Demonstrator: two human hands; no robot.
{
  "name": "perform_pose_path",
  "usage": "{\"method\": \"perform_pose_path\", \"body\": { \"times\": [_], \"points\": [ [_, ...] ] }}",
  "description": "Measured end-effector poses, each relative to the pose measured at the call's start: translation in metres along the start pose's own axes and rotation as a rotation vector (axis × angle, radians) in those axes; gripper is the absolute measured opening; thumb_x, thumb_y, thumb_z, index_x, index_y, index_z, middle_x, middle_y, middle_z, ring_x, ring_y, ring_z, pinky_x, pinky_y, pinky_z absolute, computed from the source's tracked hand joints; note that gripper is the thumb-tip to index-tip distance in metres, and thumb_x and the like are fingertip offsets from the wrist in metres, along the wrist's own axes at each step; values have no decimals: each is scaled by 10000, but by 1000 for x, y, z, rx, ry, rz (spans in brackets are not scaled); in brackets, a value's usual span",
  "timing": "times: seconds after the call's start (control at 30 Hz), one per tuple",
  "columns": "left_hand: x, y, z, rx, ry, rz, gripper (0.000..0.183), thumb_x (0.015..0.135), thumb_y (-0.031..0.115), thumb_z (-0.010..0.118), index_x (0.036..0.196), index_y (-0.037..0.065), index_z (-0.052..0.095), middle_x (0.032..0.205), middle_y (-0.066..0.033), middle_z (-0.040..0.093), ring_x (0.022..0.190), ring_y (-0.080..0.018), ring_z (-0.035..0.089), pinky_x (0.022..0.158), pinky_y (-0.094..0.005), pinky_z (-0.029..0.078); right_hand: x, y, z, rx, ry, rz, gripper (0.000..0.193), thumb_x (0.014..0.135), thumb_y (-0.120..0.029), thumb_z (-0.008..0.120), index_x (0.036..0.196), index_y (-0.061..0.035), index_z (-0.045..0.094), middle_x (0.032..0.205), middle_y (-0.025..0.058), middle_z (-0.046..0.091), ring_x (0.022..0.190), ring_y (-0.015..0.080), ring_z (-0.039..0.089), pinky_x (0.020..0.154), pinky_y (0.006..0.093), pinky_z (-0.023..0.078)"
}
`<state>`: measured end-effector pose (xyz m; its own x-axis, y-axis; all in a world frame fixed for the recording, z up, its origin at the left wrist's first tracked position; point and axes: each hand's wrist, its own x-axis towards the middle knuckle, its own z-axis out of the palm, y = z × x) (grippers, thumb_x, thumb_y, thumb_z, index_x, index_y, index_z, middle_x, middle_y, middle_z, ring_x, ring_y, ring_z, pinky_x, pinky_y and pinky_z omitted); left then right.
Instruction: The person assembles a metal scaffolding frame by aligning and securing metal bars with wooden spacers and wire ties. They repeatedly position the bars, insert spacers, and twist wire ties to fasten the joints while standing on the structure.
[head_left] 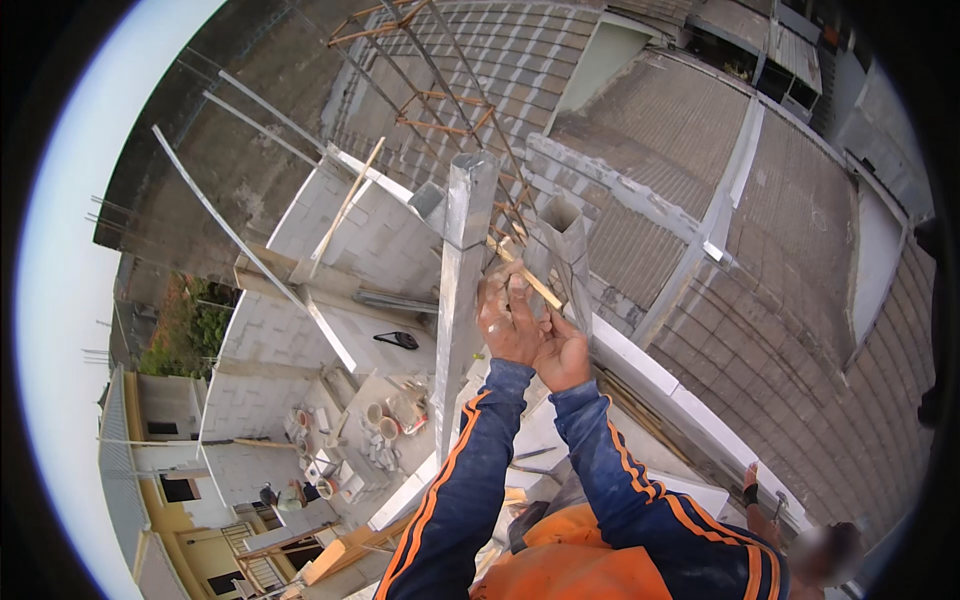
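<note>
Both my hands are raised between two upright grey metal channels, the left channel (458, 290) and the right channel (563, 225). My left hand (508, 315) has its fingers curled up close to the left channel, just below a thin wooden strip (535, 278). Beside it, my right hand (563, 352) is closed with the fingertips pressed together, and the two hands touch. Whatever sits in the fingers is hidden. Thin dark wire wraps round the channels above my hands. A rebar cage (440, 95) with rusty ties rises behind them.
White block walls (375, 235) stand at left, with a long pale pole (250, 245) slanting across. Far below are buckets (388, 428) and rubble. Tiled roofs (780, 320) spread right. Another person (822, 555) is at lower right, near a hammer (780, 503).
</note>
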<state>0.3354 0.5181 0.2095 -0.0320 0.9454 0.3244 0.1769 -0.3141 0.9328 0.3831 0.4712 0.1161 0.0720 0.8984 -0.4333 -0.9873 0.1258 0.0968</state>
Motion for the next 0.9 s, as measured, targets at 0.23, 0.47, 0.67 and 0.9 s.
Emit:
{"method": "perform_pose_path", "body": {
  "times": [0.23, 0.47, 0.67, 0.9],
  "points": [
    [-2, -11, -9, 189, 17, 254, 221, 952, 152, 579, 1073, -2, 683, 1095, -146, 684, 984, -298, 650, 881, -356, 498, -15, 3, 23, -128, 7, -28, 172, 967, -143, 581, 1106, -41, 574, 943, 33, 592, 825, 146, 561, 734, 292, 481],
    [-1, -18, -17, 136, -56, 169, 215, 919, 86, 616, 1107, 33, 706, 1132, -123, 703, 1029, -245, 675, 901, -322, 505, -27, 3, 42, -415, 86, -122, 167, 940, -165, 622, 1057, -45, 615, 902, 25, 597, 742, 122, 550, 642, 268, 452],
    [5, -22, -26, 227, -93, 349, 251, 891, 47, 650, 1132, 78, 710, 1148, -111, 702, 1027, -245, 687, 886, -320, 526, -31, 7, 59, -521, 205, -100, 135, 933, -158, 618, 1027, -63, 625, 844, -12, 602, 695, 89, 547, 605, 235, 446],
    [-1, -34, -33, 326, -145, 465, 349, 858, 5, 652, 1184, 119, 697, 1222, -104, 666, 1097, -267, 655, 914, -341, 529, -33, 8, 67, -1037, 156, -297, 135, 871, -96, 605, 847, 2, 694, 687, 16, 616, 548, 84, 535, 504, 226, 420]
  ]
}}
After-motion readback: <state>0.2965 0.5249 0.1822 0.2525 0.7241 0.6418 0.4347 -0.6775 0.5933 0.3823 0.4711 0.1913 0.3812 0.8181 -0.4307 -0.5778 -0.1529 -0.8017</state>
